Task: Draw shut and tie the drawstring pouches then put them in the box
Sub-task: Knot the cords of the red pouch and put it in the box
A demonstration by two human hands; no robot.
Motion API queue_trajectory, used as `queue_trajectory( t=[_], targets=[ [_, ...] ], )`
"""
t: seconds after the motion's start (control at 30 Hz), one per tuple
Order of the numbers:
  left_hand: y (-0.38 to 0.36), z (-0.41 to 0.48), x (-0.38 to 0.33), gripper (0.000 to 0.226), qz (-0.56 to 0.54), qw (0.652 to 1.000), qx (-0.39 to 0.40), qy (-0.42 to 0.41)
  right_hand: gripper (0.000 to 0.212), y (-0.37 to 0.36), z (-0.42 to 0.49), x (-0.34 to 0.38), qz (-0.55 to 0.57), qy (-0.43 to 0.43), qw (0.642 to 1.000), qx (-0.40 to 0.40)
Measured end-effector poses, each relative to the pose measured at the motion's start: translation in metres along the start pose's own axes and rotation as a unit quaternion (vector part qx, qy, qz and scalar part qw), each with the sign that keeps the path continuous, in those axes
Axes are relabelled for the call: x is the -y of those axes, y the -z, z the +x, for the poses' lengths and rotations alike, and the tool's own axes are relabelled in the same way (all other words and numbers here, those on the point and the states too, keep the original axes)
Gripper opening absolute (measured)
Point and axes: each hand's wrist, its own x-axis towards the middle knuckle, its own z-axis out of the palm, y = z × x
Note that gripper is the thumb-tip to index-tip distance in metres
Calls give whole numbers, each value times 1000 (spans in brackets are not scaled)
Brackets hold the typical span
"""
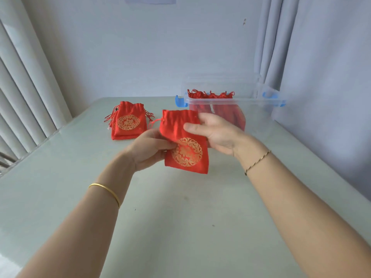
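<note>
Nearest, two bare forearms reach out over the pale bench (180, 227), a gold bangle (106, 192) on the left wrist and a thin bracelet (258, 162) on the right. Both hands hold one red pouch (186, 149) in the air above the bench. The left hand (149, 150) pinches its left edge about halfway down. The right hand (215, 133) grips the top right corner, thumb across the front.

The mouth looks only loosely gathered and not tied, so I judge the drawing-shut step is about to begin. A red cord (155, 122) loops out at the top left. The next move likely calls for catching the cords on both sides and pulling them apart; the right-side cord is hidden behind the right hand.

Beyond, a small pile of pouches (128, 123) waits on the bench to the left. Further right stands the clear box (263, 111) with blue clips, lid off, several finished pouches (220, 111) already inside. Nothing blocks the way to it.
</note>
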Motion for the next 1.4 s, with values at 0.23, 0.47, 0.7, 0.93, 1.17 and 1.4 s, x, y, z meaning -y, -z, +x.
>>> queue_trajectory(
  t=[0.23, 0.47, 0.7, 0.93, 1.17, 1.4],
  targets=[
    [-20, 3, -4, 26, 17, 1000, 16, -10, 27, 18, -7, -16, -42, -18, 994, -96],
    [-30, 22, -5, 15, 6, 998, -45, -52, 18, 52, -10, -11, 139, -16, 989, -55],
    [-24, 31, -2, 15, 24, 998, -37, -53, 19, 61, -2, -15, 235, 1, 963, -129],
    [-25, 30, -7, 38, 30, 997, -67, -34, 13, 64, -3, -16, 195, 10, 963, -186],
    [-11, 24, -16, 43, 248, 948, -194, -54, 13, 73, -13, -15, -9, 43, 984, -173],
    [9, 18, -22, 41, 428, 868, -227, -111, 11, 79, -11, -20, -188, 47, 964, -184]
  ],
)
